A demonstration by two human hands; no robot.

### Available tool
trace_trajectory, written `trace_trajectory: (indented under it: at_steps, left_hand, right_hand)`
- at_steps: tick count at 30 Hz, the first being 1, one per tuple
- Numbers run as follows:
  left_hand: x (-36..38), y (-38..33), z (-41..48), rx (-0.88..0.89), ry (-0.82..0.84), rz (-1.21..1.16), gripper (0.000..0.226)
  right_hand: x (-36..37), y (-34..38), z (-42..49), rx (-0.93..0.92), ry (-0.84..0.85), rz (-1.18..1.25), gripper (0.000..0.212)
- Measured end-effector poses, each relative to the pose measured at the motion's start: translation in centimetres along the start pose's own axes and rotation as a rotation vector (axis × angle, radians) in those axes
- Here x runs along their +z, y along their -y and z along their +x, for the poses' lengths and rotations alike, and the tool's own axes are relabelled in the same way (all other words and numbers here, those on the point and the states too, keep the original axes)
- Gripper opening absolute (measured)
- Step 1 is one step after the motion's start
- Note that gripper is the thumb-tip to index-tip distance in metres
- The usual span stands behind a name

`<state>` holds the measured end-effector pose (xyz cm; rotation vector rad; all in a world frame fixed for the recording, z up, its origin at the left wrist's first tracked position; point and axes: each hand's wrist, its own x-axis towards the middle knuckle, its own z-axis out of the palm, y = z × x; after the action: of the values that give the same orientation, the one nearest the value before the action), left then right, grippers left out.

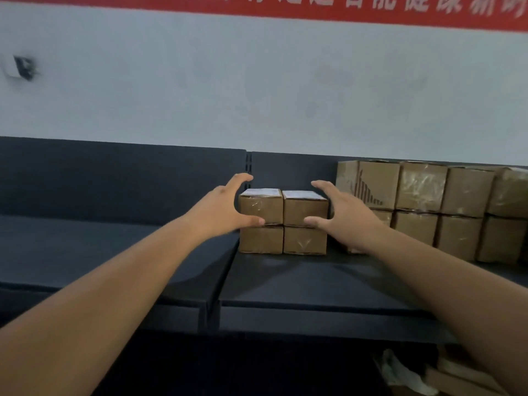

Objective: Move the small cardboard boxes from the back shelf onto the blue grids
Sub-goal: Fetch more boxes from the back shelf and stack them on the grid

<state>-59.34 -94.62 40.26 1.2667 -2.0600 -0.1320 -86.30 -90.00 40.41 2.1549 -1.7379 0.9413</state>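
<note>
Small cardboard boxes stand two wide and two high on the dark shelf [300,281]. The top left box [261,205] and the top right box [305,208] sit side by side, each with a white label on its lid, over the two lower boxes [283,240]. My left hand [220,208] is spread beside the top left box, thumb near its lower front edge and fingers curved over its far left corner. My right hand [343,212] mirrors it beside the top right box, thumb by the front bottom edge. Both hands are open, and contact with the boxes is unclear. No blue grids are in view.
A double-height row of larger taped cardboard boxes [445,207] fills the shelf to the right, close behind my right hand. The shelf's left section [100,247] is bare dark surface. Loose cardboard and plastic wrap [423,375] lie below at the bottom right. A white wall rises behind.
</note>
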Motion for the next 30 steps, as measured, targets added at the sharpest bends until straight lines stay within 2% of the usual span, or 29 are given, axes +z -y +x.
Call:
trace_trajectory:
  at_steps: [4, 9, 14, 20, 30]
  left_hand:
    - [0.9, 0.8, 0.8, -0.015, 0.072, -0.026, 0.07]
    - [1.0, -0.3, 0.5, -0.011, -0.051, -0.073, 0.048]
    - [0.5, -2.3, -1.0, -0.014, -0.132, -0.152, 0.048]
    - [-1.9, -4.6, -5.6, -0.008, -0.352, -0.191, 0.051]
    - [-9.1, -5.8, -20.4, -0.18, -0.579, 0.061, 0.055]
  right_hand:
    - [0.8, -0.6, 0.5, 0.014, 0.066, 0.021, 0.063]
    - [0.5, -0.9, 0.1, -0.018, 0.022, 0.093, 0.054]
    - [-1.3, -0.9, -0.8, -0.067, -0.066, 0.162, 0.057]
    - [-3.2, 1.8, -2.0, -0.188, -0.184, 0.273, 0.059]
    - [-1.9, 11.5, -6.3, -0.403, -0.063, 0.545, 0.057]
